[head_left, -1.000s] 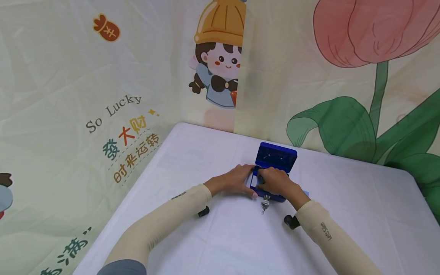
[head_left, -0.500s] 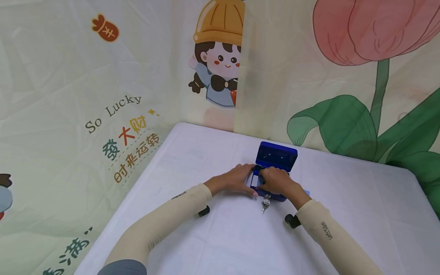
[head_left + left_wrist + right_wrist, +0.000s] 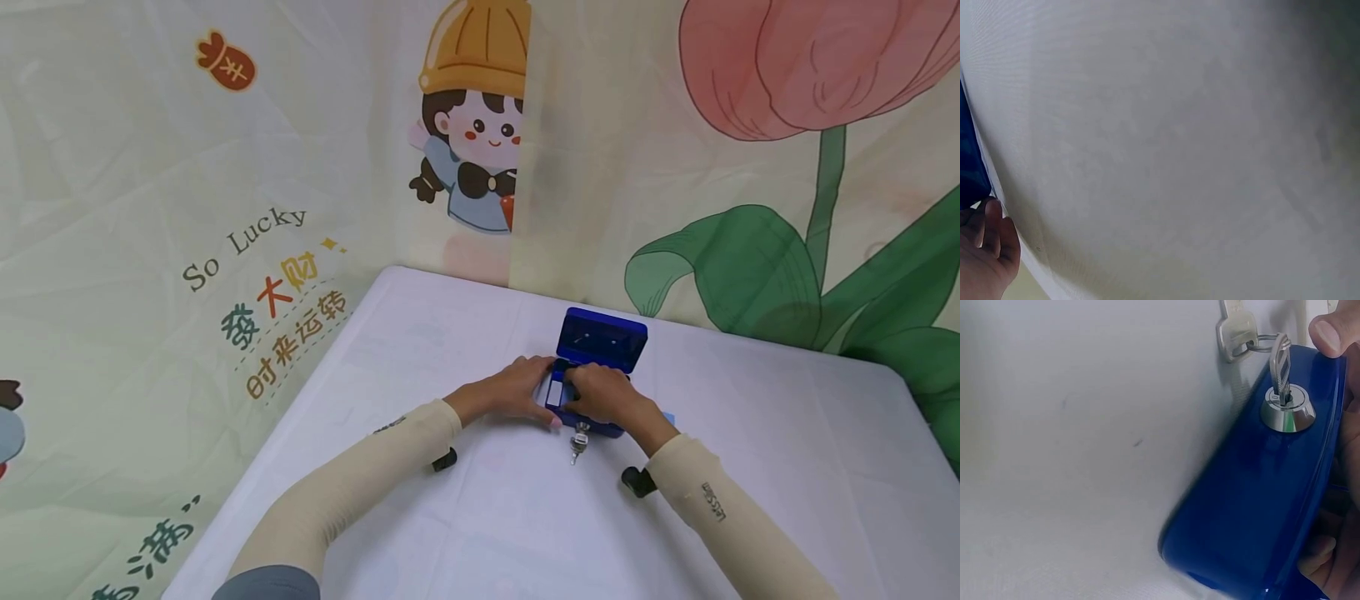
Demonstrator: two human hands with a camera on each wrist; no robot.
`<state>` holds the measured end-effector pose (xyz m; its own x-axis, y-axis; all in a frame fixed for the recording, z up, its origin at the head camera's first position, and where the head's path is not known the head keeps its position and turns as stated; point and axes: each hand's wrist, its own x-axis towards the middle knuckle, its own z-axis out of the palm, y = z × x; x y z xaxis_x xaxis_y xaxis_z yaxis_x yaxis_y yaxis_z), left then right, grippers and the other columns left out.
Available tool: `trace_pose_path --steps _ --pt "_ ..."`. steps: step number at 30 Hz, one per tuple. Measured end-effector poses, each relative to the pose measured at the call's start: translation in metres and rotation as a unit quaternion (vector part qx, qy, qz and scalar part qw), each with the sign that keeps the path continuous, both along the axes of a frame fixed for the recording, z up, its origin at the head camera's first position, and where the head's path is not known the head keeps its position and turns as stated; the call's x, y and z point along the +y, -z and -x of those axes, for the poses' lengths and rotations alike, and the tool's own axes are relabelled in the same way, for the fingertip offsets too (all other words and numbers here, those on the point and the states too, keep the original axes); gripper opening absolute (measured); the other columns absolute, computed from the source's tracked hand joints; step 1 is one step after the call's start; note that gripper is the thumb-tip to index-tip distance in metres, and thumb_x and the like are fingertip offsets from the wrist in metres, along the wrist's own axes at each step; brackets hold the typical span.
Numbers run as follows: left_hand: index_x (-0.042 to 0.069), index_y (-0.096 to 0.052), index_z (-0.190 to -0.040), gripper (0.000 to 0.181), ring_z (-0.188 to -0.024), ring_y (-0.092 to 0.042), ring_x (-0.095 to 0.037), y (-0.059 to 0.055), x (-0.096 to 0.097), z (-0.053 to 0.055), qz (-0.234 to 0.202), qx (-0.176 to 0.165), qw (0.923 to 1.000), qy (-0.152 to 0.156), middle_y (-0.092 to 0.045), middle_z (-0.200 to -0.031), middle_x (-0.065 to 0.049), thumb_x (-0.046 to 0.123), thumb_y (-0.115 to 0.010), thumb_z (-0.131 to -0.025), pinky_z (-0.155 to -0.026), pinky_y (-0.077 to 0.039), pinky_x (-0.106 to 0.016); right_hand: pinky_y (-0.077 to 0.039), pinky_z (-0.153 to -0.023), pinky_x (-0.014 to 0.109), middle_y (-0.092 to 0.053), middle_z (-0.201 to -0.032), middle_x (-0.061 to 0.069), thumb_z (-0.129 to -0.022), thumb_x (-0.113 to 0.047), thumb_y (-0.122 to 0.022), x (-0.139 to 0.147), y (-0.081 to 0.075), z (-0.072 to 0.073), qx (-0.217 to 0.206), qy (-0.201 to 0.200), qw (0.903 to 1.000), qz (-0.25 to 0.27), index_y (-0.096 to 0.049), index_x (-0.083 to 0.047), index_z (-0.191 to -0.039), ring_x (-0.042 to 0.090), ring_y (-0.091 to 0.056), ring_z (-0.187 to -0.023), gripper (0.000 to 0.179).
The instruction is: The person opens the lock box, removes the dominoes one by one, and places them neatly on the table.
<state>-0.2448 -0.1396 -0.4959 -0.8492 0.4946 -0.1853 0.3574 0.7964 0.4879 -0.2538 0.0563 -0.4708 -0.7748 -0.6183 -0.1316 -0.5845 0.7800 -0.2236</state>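
A small blue cash box (image 3: 602,340) stands on the table with its lid raised at the back. In the right wrist view a key (image 3: 1280,365) sits in the silver lock (image 3: 1288,409) on its front wall, and a second key (image 3: 1237,334) hangs from the ring. My left hand (image 3: 516,392) holds the box's left side, thumb at the front corner and fingers at the rear. My right hand (image 3: 602,393) reaches down inside with bent fingers; whatever they may grip is hidden. Left of them a white patch (image 3: 555,393) shows in the box.
The white-covered table (image 3: 765,450) ends at a printed cloth backdrop (image 3: 585,208) just behind the lid. A light blue piece (image 3: 670,420) shows beside the right wrist. Small black devices (image 3: 637,482) are at both wrists.
Both hands keep their places at the box, and the lid stays raised. Only a slight shift of the head view is visible.
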Motion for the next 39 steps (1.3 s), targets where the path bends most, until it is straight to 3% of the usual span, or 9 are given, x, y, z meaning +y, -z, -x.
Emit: trace_pose_path --steps 24,39 --pt "0.012 -0.023 -0.16 0.113 -0.134 -0.042 -0.024 0.0 0.0 0.0 -0.011 0.0 0.9999 0.001 -0.037 -0.16 -0.007 0.061 -0.081 -0.076 -0.115 -0.037 -0.041 -0.059 -0.086 0.048 -0.074 -0.11 0.013 -0.085 -0.036 -0.081 0.01 -0.005 -0.003 0.012 -0.001 0.9999 -0.001 -0.07 -0.004 -0.118 0.031 -0.072 -0.099 0.047" --pt "0.01 -0.024 -0.159 0.113 -0.139 -0.041 -0.026 -0.001 0.0 -0.001 -0.017 0.002 0.9998 0.007 -0.039 -0.159 -0.008 0.061 -0.081 -0.076 -0.117 -0.036 -0.042 -0.061 -0.079 0.041 -0.074 -0.102 0.009 -0.084 -0.034 -0.082 0.023 -0.014 -0.008 0.001 0.011 0.9998 0.017 -0.068 -0.003 -0.122 0.018 -0.068 -0.081 0.051"
